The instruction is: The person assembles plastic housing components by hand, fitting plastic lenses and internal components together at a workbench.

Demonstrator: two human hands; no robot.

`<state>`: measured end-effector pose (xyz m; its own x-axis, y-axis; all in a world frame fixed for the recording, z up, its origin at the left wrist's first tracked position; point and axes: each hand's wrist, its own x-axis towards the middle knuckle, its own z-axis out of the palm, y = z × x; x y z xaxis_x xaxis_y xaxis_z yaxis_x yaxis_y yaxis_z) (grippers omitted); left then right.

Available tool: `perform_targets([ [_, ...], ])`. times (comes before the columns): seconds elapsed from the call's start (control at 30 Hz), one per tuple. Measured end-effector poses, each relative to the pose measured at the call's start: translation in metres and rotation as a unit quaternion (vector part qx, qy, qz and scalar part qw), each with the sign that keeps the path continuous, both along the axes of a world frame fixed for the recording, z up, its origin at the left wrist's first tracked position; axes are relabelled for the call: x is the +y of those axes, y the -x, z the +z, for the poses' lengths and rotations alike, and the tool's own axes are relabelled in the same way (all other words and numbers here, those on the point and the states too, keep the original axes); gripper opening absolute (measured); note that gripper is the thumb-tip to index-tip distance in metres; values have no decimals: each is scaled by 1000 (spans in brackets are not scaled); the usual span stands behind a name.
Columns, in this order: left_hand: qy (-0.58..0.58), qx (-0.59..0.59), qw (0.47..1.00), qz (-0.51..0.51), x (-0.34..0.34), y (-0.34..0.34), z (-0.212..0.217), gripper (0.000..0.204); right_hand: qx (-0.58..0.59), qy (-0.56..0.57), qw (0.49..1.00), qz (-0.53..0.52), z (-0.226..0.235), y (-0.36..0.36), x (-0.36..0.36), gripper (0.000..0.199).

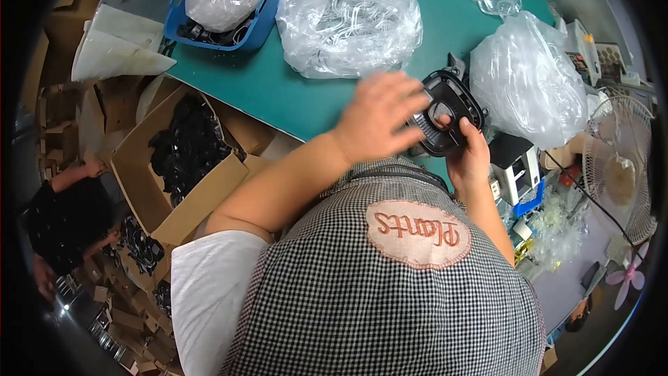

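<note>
- Two bare hands meet over the near edge of the teal-green work surface (292, 90), around one black, rounded plastic housing with an oval opening (445, 113).
- Right hand (467, 157) has its grip closed on the housing's near rim, thumb hooked through the opening, tilting its inner face up, probably for inspection.
- Left hand (379, 118) is blurred, fingers spread against the housing's left side; whether its grip is closed I cannot tell.
- Clear plastic bags bulging with pale parts (348, 17) lie far on the surface, in easy reach.
- Left, below the surface, an open brown cardboard box of black parts (184, 153) stands beside the person, seemingly as stock.
</note>
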<state>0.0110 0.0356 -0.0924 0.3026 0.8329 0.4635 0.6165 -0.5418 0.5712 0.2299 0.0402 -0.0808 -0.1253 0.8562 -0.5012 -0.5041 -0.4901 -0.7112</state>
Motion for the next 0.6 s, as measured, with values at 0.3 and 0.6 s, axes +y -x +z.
perform_targets([
  [0.3,117,370,904,182,67,80,-55,62,-41,26,998,33,1,9,-10,32],
  [0.6,164,306,936,62,40,85,-67,30,-35,34,998,-28,8,-4,-18,31],
])
